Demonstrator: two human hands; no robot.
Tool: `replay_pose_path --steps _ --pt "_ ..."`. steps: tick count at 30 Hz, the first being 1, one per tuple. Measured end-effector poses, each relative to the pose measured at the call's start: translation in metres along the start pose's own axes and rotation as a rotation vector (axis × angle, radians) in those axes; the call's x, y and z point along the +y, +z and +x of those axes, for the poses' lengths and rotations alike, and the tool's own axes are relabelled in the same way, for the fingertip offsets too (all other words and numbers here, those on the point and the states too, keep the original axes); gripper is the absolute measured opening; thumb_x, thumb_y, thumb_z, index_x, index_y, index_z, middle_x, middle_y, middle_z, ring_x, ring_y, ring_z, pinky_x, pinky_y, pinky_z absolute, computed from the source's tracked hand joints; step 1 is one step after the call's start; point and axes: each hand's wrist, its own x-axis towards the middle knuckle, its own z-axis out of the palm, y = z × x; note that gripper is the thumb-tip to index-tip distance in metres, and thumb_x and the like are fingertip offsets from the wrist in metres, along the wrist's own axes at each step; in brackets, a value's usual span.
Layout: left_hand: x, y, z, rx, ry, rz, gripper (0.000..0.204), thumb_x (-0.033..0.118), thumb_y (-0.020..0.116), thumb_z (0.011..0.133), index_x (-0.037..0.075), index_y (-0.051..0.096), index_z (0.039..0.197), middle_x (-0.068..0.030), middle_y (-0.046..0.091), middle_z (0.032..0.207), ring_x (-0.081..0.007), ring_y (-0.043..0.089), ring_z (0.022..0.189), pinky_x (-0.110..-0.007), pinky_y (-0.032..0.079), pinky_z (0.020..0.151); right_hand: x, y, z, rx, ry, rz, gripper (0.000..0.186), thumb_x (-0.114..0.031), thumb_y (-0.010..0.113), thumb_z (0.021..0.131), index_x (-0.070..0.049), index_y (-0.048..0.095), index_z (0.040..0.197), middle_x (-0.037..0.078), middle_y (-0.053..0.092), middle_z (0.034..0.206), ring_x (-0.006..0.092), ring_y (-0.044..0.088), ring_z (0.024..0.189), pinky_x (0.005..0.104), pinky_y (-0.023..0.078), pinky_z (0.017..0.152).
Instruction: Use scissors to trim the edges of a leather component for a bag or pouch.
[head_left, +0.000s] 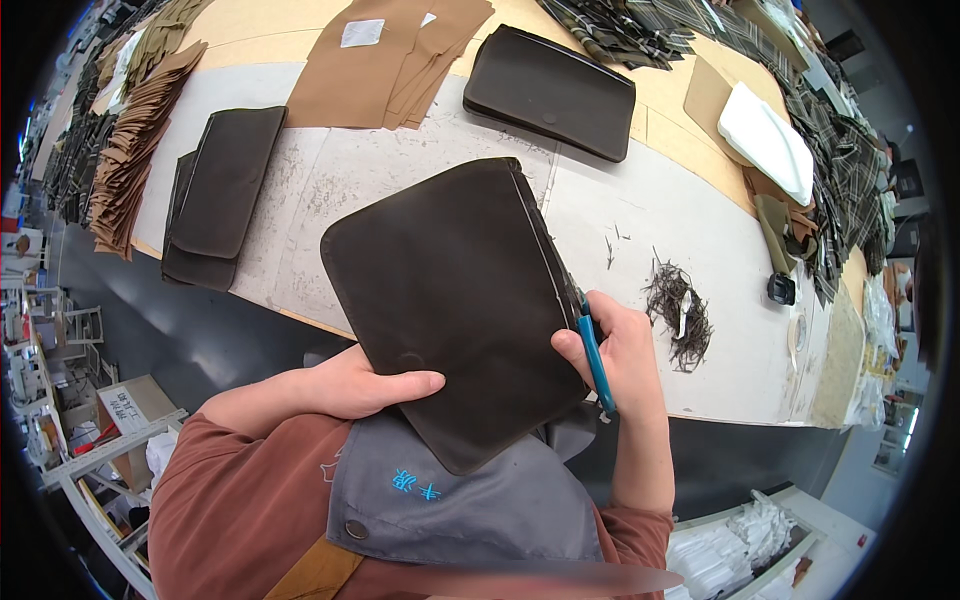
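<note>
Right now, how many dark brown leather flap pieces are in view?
4: one held in both hands, two stacked at left, one at top centre. More may be hidden.

You have four dark leather pieces in view: one (pixel 455 300) held by your two hands, two stacked (pixel 215 195) at the table's left, one (pixel 550 92) farther back. One blue-handled snips (pixel 594 358), one pile of trimmed threads (pixel 678 312)

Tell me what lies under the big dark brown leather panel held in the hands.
Under the dark brown leather panel show the left hand thumb on top, a grey apron and the white worktable edge. The left fingers beneath are covered.
</note>
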Motion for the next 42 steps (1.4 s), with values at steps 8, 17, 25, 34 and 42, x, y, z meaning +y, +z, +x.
replay_pose_path --steps 8,17,25,34,42 --pt "-0.001 0.000 0.001 -0.001 -0.012 -0.026 0.040 0.017 0.056 0.094 -0.001 0.050 0.129 -0.0097 0.056 0.125 -0.0172 0.052 0.113 -0.032 0.043 0.096 0.008 0.004 -0.001 0.035 -0.039 0.022 0.066 -0.055 0.076 0.070 -0.002 0.040 0.059 0.008 0.036 0.048 0.0220 0.035 0.044 0.0324 0.035 0.044" --pt "0.003 0.000 0.002 0.003 -0.023 0.011 0.040 0.018 0.055 0.095 -0.001 0.050 0.129 -0.0098 0.056 0.125 -0.0174 0.052 0.113 -0.032 0.043 0.096 0.010 0.008 -0.002 0.063 -0.033 0.038 0.065 -0.053 0.078 0.069 -0.002 0.039 0.057 0.007 0.034 0.047 0.0182 0.031 0.044 0.0308 0.033 0.042" --pt "0.001 0.001 0.002 0.002 -0.038 -0.039 0.039 0.018 0.055 0.095 -0.001 0.051 0.128 -0.0103 0.056 0.124 -0.0176 0.053 0.112 -0.032 0.044 0.095 0.014 0.012 -0.003 0.075 -0.041 0.084 0.063 -0.049 0.079 0.070 -0.003 0.040 0.057 0.006 0.035 0.047 0.0182 0.031 0.044 0.0305 0.033 0.042" --pt "0.003 0.002 0.002 -0.005 0.000 0.012 0.040 0.018 0.055 0.094 -0.001 0.050 0.129 -0.0105 0.056 0.124 -0.0174 0.053 0.112 -0.032 0.043 0.095 0.003 0.005 0.001 0.062 -0.067 -0.011 0.060 -0.052 0.078 0.069 -0.003 0.043 0.061 0.008 0.040 0.048 0.0237 0.041 0.043 0.0329 0.036 0.045" --pt "0.005 0.002 0.002 -0.020 -0.023 0.048 0.041 0.016 0.056 0.093 -0.002 0.048 0.130 -0.0111 0.055 0.125 -0.0187 0.053 0.113 -0.033 0.043 0.095 -0.008 0.002 0.006 0.078 -0.033 -0.079 0.059 -0.051 0.079 0.067 -0.004 0.045 0.061 0.008 0.043 0.048 0.0253 0.044 0.044 0.0340 0.038 0.046"
